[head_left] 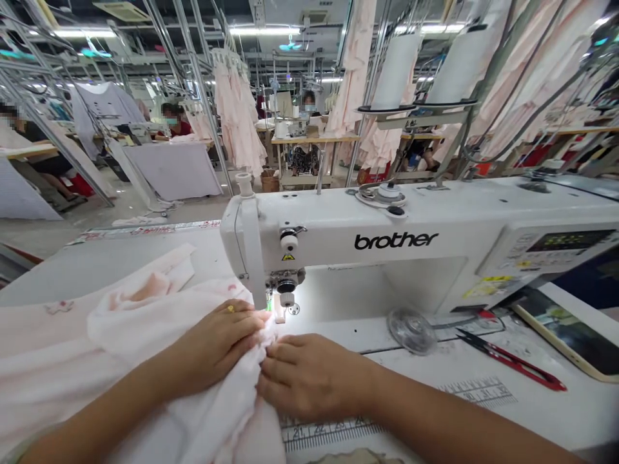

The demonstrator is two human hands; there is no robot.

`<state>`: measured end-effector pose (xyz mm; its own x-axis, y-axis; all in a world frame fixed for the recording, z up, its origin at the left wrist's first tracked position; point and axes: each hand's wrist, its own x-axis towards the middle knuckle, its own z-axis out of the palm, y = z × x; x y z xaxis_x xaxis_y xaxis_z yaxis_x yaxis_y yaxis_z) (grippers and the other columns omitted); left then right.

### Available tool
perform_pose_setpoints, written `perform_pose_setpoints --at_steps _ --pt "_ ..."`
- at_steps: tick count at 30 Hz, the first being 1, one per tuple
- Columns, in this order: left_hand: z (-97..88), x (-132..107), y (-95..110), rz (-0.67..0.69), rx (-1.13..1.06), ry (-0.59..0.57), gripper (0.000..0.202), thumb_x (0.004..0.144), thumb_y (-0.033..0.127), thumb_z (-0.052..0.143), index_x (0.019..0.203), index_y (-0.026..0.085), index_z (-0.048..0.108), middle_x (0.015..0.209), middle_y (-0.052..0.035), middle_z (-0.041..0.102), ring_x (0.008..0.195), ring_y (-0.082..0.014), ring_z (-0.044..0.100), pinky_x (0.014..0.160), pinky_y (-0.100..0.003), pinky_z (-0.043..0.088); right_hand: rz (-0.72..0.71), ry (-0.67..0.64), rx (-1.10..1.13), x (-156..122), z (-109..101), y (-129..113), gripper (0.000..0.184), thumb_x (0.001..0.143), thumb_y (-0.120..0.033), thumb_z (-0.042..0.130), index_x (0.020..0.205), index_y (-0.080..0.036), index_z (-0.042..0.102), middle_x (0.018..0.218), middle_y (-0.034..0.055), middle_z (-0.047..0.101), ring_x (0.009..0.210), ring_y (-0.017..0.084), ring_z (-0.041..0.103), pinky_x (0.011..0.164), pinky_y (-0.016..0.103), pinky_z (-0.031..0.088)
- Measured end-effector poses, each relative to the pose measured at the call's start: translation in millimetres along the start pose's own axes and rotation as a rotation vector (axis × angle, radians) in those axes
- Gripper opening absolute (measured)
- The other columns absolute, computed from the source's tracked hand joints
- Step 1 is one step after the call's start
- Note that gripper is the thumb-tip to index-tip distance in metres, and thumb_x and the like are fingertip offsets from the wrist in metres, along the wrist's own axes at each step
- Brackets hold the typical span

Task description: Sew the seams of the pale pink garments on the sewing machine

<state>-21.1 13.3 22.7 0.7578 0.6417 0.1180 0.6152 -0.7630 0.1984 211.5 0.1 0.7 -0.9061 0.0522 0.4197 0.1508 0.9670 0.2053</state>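
Observation:
A white sewing machine marked "brother" stands across the table, its lamp lighting the needle area. Pale pink fabric spreads over the left side and runs up to the presser foot. My left hand, with a yellow ring, lies on the fabric just left of the needle, fingers together and pressing the cloth. Close by on the right, my right hand has its fingers curled on the fabric's gathered edge, gripping it. The needle tip is hidden behind the fingers and the machine's head.
Thread snips with red handles, a round clear dish and a phone lie right of the hands. A ruler strip marks the table's front. Thread cones stand above the machine. Beyond are hanging pink garments and several people at machines.

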Motion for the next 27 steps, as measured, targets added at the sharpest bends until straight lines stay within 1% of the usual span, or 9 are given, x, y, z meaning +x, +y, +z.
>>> perform_pose_setpoints --at_steps 2,5,9,12,16,18,20,23,27 --pt "-5.2 -11.6 12.3 0.01 0.109 0.006 0.038 0.097 0.03 0.047 0.134 0.026 0.049 0.135 -0.0017 0.06 0.124 -0.0208 0.054 0.106 -0.036 0.043 -0.09 0.06 0.018 0.8 0.2 -4.6 0.016 0.093 -0.011 0.05 0.08 -0.014 0.06 0.073 0.0025 0.059 0.069 0.016 0.055 0.068 0.03 0.044" --pt "2.7 -32.2 36.5 0.042 0.296 0.161 0.056 0.089 0.037 0.055 0.141 0.018 0.043 0.139 -0.0067 0.056 0.125 -0.0245 0.053 0.103 -0.035 0.042 -0.145 0.122 0.053 0.9 3.2 -10.2 0.017 0.09 -0.01 0.052 0.075 -0.014 0.061 0.07 0.0022 0.059 0.065 0.015 0.055 0.063 0.029 0.043" --pt "27.3 -42.3 53.0 0.013 0.4 0.355 0.043 0.084 0.017 0.047 0.127 0.013 0.053 0.132 -0.0118 0.06 0.121 -0.0246 0.055 0.097 -0.034 0.042 -0.086 0.155 0.098 -0.1 4.7 -9.9 0.02 0.091 -0.011 0.051 0.074 -0.015 0.061 0.065 -0.0008 0.057 0.062 0.014 0.053 0.058 0.028 0.041" --pt "27.9 -33.4 46.8 -0.095 0.333 0.369 0.032 0.081 0.006 0.038 0.103 0.02 0.057 0.108 -0.0067 0.068 0.106 -0.0223 0.063 0.093 -0.036 0.045 -0.045 0.104 0.164 -2.1 1.7 -6.4 0.018 0.092 -0.013 0.051 0.077 -0.016 0.06 0.068 -0.0021 0.059 0.067 0.012 0.055 0.059 0.027 0.04" --pt "4.1 -12.7 33.4 -0.252 0.183 0.405 0.021 0.082 0.007 0.035 0.082 0.023 0.048 0.071 0.0016 0.06 0.063 -0.0167 0.06 0.059 -0.028 0.046 -0.006 -0.079 0.287 -4.9 -1.0 -3.1 0.014 0.086 -0.027 0.059 0.075 -0.02 0.057 0.076 -0.0032 0.064 0.078 0.014 0.057 0.066 0.028 0.042" --pt "-3.1 -3.2 30.8 -0.276 0.088 0.404 0.015 0.085 0.013 0.037 0.085 0.023 0.048 0.068 0.003 0.059 0.059 -0.0161 0.058 0.055 -0.027 0.044 -0.008 -0.106 0.348 -5.1 0.0 -1.9 0.015 0.083 -0.029 0.059 0.071 -0.02 0.056 0.077 -0.0032 0.064 0.081 0.014 0.057 0.072 0.028 0.043" --pt "-1.9 2.5 30.1 -0.327 -0.027 0.323 0.006 0.088 0.023 0.045 0.092 0.024 0.049 0.069 0.0038 0.06 0.061 -0.017 0.061 0.056 -0.027 0.046 0.025 -0.048 0.366 -4.2 2.0 -0.6 0.02 0.085 -0.032 0.056 0.069 -0.02 0.056 0.075 -0.002 0.064 0.08 0.014 0.057 0.073 0.028 0.042" --pt "8.9 1.3 27.8 -0.415 -0.112 0.206 0.015 0.088 0.033 0.054 0.099 0.025 0.05 0.078 0.0032 0.065 0.069 -0.0178 0.064 0.06 -0.027 0.048 0.208 0.072 0.275 -2.1 4.1 0.4 0.035 0.095 -0.038 0.048 0.068 -0.018 0.058 0.067 -0.0001 0.061 0.067 0.015 0.054 0.063 0.03 0.039" --pt "15.0 -9.1 23.0 -0.361 0.003 0.339 0.012 0.085 0.018 0.047 0.093 0.024 0.055 0.085 0.0001 0.064 0.072 -0.0175 0.063 0.063 -0.028 0.047 0.43 0.104 0.135 0.4 4.8 -5.6 0.033 0.101 -0.029 0.043 0.078 -0.015 0.062 0.069 0.0025 0.064 0.063 0.016 0.054 0.06 0.03 0.035"
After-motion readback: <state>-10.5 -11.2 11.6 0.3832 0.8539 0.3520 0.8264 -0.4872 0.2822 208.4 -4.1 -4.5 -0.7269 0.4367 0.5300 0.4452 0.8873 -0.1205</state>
